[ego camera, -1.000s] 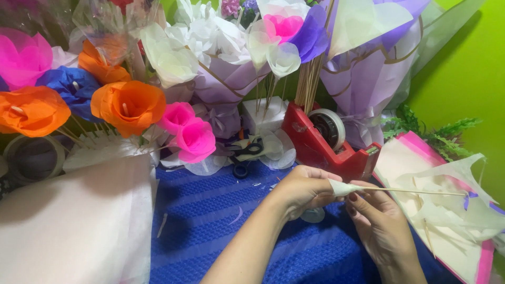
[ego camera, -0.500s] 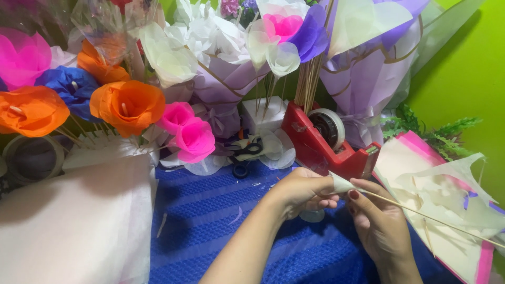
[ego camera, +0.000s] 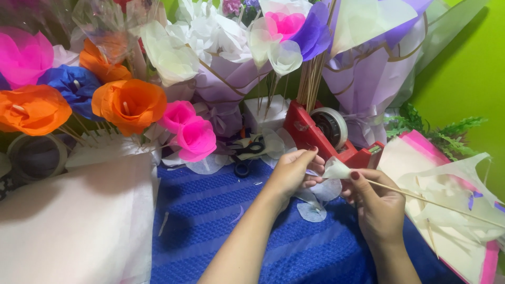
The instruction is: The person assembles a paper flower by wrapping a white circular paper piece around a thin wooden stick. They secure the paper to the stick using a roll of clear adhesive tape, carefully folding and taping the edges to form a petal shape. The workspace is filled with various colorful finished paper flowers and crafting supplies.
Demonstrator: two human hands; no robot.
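Note:
My right hand grips a thin wooden skewer that runs off to the right over pale paper sheets. A small white paper petal bud sits on the skewer's tip. My left hand pinches the bud from the left, thumb and fingers closed on its edge. Loose translucent white petals lie on the blue knitted cloth just under both hands.
A red tape dispenser stands right behind the hands. Scissors lie left of it. Paper flowers, orange, pink and blue, fill the back left. White tissue sheets lie at the left; wrapped bouquets stand behind.
The skewer has tilted, its far end dropping lower to the right. The bud has shifted slightly up and toward the dispenser, and my left fingers have closed around it more.

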